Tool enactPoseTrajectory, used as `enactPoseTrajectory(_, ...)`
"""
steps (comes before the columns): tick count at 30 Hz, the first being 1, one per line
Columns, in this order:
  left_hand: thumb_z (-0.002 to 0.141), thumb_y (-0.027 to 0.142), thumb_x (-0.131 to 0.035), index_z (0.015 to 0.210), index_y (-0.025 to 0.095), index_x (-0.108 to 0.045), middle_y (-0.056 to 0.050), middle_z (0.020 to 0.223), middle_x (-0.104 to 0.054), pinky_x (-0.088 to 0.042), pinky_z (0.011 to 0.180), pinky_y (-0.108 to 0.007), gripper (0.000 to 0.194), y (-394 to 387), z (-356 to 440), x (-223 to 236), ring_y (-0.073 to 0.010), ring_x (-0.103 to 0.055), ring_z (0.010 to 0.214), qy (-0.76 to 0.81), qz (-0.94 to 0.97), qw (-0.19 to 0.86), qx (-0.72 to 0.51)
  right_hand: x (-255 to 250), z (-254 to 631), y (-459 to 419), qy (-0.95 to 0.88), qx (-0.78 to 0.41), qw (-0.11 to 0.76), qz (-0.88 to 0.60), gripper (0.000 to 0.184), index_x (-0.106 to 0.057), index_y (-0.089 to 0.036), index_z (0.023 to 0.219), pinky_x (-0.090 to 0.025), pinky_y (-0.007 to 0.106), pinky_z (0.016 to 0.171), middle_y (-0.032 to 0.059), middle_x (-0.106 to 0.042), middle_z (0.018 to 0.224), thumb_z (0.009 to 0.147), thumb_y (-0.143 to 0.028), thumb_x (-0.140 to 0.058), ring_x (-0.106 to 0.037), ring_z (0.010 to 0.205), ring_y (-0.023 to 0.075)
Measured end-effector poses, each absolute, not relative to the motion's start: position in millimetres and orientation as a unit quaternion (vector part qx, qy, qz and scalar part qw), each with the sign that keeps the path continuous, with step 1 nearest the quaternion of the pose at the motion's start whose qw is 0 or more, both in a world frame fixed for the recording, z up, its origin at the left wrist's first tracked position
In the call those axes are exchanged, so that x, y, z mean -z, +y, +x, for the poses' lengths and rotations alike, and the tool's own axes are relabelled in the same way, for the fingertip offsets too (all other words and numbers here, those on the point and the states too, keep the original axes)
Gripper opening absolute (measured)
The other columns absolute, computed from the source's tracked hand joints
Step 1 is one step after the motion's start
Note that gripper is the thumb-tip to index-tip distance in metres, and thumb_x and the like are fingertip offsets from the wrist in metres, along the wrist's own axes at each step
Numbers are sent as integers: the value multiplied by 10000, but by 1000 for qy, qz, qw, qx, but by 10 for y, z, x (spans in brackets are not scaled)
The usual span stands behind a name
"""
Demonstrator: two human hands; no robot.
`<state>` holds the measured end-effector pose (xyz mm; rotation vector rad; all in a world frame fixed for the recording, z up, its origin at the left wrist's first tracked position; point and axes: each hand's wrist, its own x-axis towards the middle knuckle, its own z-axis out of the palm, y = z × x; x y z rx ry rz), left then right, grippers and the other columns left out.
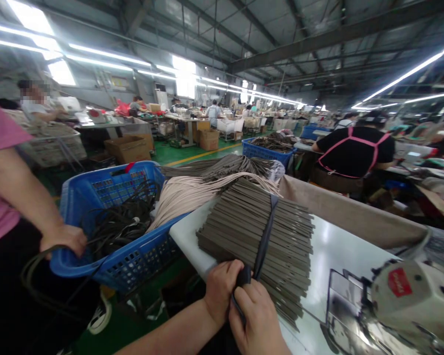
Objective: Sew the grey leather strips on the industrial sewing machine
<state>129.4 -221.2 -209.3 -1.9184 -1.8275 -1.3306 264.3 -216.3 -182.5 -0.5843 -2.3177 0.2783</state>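
A wide bundle of grey-brown fabric strips lies on the white tabletop, its ends reaching past the near edge. Around its middle runs a dark cloth band. At the bundle's near side, my left hand is closed on the band's lower end. My right hand is right beside it, fingers also wrapped round the dark band. Exactly how the band's ends cross between the fingers is hidden.
A sewing machine stands at the right. Left is a blue plastic basket of dark strips, gripped by another person's hand. Beige strips drape over its side. Behind are a second blue basket and a person in a pink-strapped apron.
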Motion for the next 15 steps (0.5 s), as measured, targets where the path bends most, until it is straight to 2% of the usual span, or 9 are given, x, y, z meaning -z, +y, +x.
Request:
enactPoseTrajectory(7, 952, 226, -672, 843, 223, -571, 20, 703, -679, -490, 606, -278, 149, -2163, 1290, 2165, -171, -682, 655, -625, -633, 89, 448, 1899, 2659, -2024, -906, -58, 383, -171, 118, -552, -242, 945, -506, 374, 794, 48, -638, 884, 918, -129, -532, -611, 899, 256)
enactPoseTrajectory(10, 946, 204, -655, 843, 225, -570, 19, 696, -672, -490, 594, -283, 135, -2145, 1290, 2209, -170, -673, 641, -620, -637, 95, 449, 1917, 2666, -2007, -907, -51, 387, -158, 133, -540, -244, 921, -515, 369, 784, 41, -633, 856, 903, -113, -528, -616, 860, 244)
enactPoseTrajectory(15, 944, 153, -621, 847, 223, -562, 14, 712, -676, -493, 614, -285, 133, -2171, 1283, 2204, -173, -680, 664, -621, -648, 77, 435, 1881, 2683, -2051, -909, -61, 375, -173, 127, -522, -238, 899, -523, 374, 810, 55, -638, 896, 927, -115, -512, -625, 912, 242)
